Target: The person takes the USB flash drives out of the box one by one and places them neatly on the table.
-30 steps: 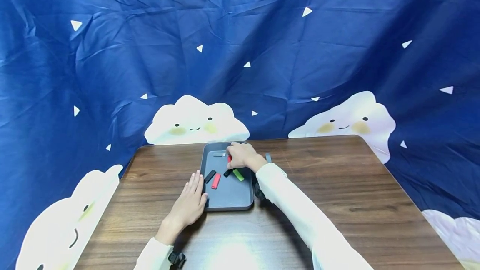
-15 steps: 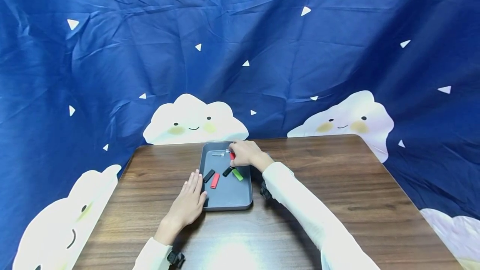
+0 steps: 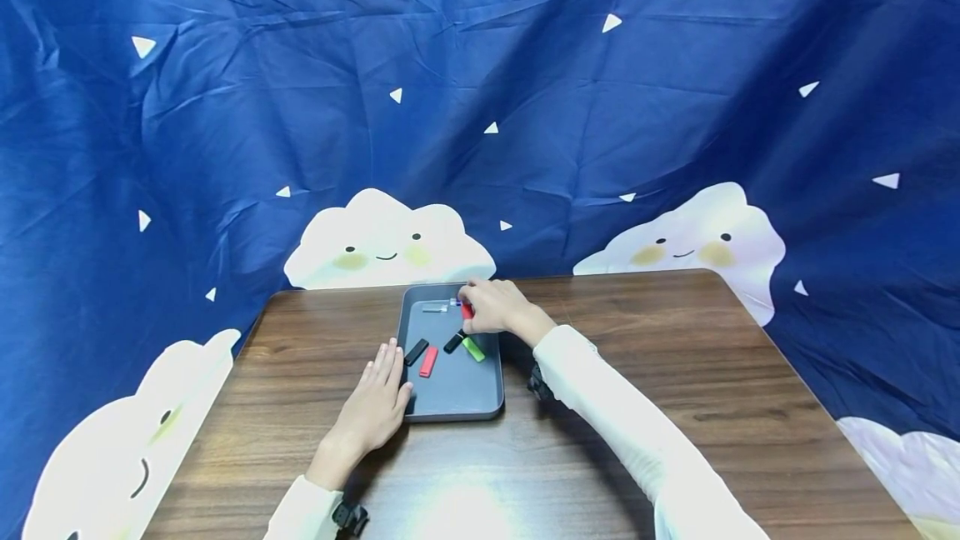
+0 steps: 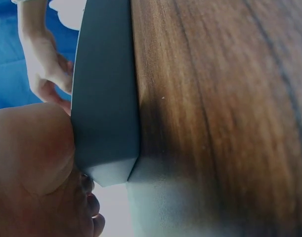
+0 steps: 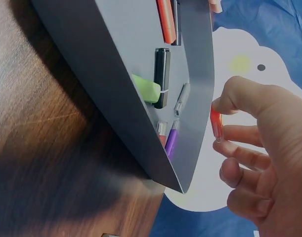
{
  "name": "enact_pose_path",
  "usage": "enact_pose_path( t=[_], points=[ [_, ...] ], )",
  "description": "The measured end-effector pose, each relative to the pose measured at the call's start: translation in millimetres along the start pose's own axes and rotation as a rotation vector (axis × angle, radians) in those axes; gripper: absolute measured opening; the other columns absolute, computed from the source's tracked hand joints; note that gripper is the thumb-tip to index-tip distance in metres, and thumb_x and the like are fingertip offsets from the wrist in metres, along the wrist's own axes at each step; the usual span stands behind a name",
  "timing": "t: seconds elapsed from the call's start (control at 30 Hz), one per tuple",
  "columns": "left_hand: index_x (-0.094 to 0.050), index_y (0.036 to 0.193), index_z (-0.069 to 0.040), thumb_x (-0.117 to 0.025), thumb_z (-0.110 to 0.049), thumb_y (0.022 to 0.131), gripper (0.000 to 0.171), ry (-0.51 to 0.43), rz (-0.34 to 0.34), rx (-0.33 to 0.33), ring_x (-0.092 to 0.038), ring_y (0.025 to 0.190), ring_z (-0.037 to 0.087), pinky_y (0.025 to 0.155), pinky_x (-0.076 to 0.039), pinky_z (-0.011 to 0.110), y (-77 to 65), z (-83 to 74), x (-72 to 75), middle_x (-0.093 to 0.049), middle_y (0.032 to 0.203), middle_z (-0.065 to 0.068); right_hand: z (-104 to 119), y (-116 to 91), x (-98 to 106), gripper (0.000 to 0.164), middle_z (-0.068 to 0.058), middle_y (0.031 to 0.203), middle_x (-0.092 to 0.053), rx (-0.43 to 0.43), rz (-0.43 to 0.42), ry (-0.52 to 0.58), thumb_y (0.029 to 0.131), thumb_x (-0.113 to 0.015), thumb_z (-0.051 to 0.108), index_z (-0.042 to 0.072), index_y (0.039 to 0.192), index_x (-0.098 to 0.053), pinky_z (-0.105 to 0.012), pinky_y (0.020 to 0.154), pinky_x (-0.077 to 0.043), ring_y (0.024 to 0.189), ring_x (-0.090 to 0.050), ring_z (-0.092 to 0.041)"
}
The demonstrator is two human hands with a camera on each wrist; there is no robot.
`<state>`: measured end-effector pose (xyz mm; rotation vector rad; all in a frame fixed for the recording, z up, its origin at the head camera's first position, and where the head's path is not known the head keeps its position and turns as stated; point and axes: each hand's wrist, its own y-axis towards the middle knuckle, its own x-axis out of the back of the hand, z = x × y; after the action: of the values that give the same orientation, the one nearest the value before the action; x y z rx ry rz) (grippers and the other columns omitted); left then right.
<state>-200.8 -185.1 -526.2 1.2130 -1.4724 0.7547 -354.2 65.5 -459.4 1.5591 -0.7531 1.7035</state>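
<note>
My right hand [image 3: 495,307] is over the far right corner of the grey tray [image 3: 453,402]. Between thumb and fingers it pinches a small red USB stick [image 5: 216,123] with a clear end. My left hand [image 3: 372,400] rests flat along the tray's left edge, fingers straight. In the tray lie a black USB stick [image 3: 417,352], a red one [image 3: 428,362], another black one [image 3: 453,342] and a green one [image 3: 473,349]. A silver one [image 3: 434,308] lies near the far wall. The right wrist view also shows a purple one [image 5: 172,140] and a partly hidden red one [image 5: 161,132].
The tray stands on a brown wooden table [image 3: 645,340], near its far edge. Behind the table hangs a blue cloth [image 3: 465,107] with white clouds and triangles. Black wrist cameras are strapped at both sleeves.
My right hand has shifted slightly to the right and away with the red USB stick, uncovering more of the far end of the tray. The left hand stays on the tray's edge.
</note>
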Motion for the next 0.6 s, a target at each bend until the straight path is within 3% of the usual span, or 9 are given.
enact_pose_path(
  t=[0.6],
  points=[
    [-0.033,0.161,0.013,-0.048,-0.022,0.113,0.061,0.001,0.004,-0.006,-0.026,0.162,0.046,0.131,-0.027,0.061,-0.5,0.5,0.1,-0.026,0.173,0.03,-16.7,-15.6,18.9,0.05,-0.002,0.122,-0.065,0.002,-0.065,-0.012,0.086,-0.077,0.041,0.018,0.129,-0.072,-0.038,0.066,-0.054,0.077,-0.062,-0.022]
  ],
)
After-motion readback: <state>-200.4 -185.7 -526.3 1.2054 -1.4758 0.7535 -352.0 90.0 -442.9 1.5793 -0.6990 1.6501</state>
